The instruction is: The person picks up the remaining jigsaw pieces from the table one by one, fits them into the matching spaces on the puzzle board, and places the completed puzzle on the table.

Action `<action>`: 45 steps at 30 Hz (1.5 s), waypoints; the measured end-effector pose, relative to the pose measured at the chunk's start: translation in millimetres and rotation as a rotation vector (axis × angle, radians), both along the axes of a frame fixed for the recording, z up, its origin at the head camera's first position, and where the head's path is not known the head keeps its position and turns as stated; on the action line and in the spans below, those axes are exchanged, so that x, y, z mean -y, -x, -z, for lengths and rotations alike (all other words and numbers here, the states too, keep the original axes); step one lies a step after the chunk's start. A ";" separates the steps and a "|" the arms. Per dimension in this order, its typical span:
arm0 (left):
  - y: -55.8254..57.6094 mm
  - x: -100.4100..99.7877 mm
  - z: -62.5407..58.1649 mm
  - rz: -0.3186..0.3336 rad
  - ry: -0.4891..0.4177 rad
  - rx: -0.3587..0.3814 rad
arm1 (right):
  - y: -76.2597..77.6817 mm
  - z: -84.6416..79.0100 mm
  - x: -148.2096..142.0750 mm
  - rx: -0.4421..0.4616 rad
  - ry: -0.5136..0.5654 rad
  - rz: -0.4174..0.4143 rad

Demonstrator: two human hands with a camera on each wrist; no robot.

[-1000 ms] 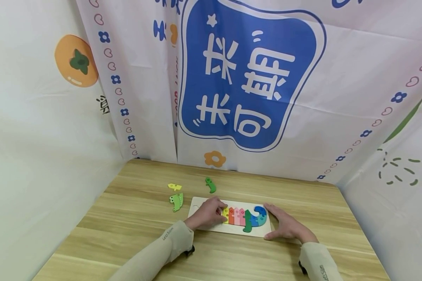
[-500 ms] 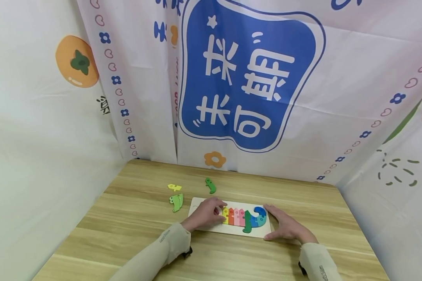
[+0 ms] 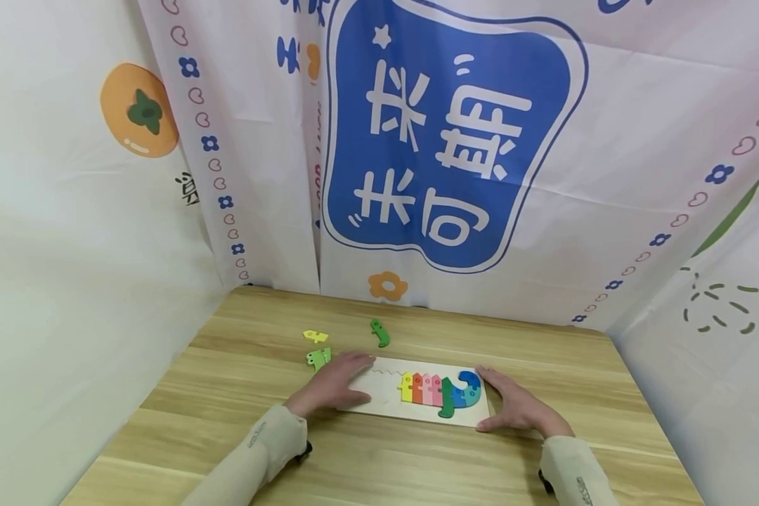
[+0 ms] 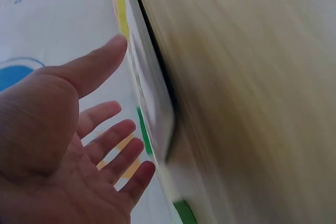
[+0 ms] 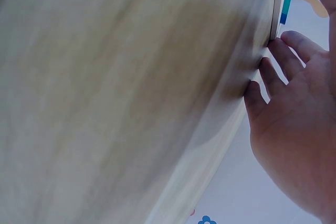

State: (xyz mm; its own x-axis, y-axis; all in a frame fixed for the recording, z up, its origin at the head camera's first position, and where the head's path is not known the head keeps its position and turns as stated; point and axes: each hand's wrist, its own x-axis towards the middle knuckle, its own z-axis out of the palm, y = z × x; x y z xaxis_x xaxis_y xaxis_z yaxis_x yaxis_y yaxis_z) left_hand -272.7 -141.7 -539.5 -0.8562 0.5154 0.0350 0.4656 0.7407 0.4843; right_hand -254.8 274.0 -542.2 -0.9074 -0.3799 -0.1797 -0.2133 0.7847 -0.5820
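A pale wooden puzzle board (image 3: 379, 399) lies on the table in the head view. Its right half carries fitted yellow (image 3: 407, 387), red, pink, dark green (image 3: 445, 400) and blue (image 3: 471, 383) crocodile pieces. Over the board's left end, my left hand (image 3: 332, 385) is spread with nothing between thumb and fingers; the left wrist view confirms the gap. At the right end, my right hand (image 3: 519, 404) touches the board's corners with extended thumb and fingers. A light green crocodile head piece (image 3: 318, 359) lies just beyond the left hand, partly hidden by it.
Two loose puzzle pieces lie farther back: a small yellow piece (image 3: 315, 336) and a green leg piece (image 3: 380, 333). The wooden table (image 3: 405, 464) is bounded by printed white cloth (image 3: 278, 232) at the back and both sides.
My left hand has moved left, away from the yellow fitted piece, and its fingers have spread. The board's bare left part now shows. The right hand stays put.
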 end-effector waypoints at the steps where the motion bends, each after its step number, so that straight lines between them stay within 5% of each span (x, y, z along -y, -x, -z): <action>1: -0.7 3.5 -0.1 0.001 -0.001 0.007 | 0.1 -0.2 0.1 -0.001 -0.001 0.000; 18: 4.5 13.5 -6.5 0.017 0.001 0.049 | 0.8 0.9 0.7 0.001 -0.006 0.001; 26: 39.6 0.2 0.2 -0.080 -0.037 -0.035 | 0.6 1.9 0.7 -0.002 -0.001 -0.002; 34: 82.5 -14.2 2.5 -0.195 -0.122 0.029 | 0.9 1.4 0.6 -0.016 -0.006 -0.007; 45: 102.6 -38.2 4.9 -0.303 0.024 0.046 | 0.6 2.3 -0.3 -0.009 -0.007 -0.003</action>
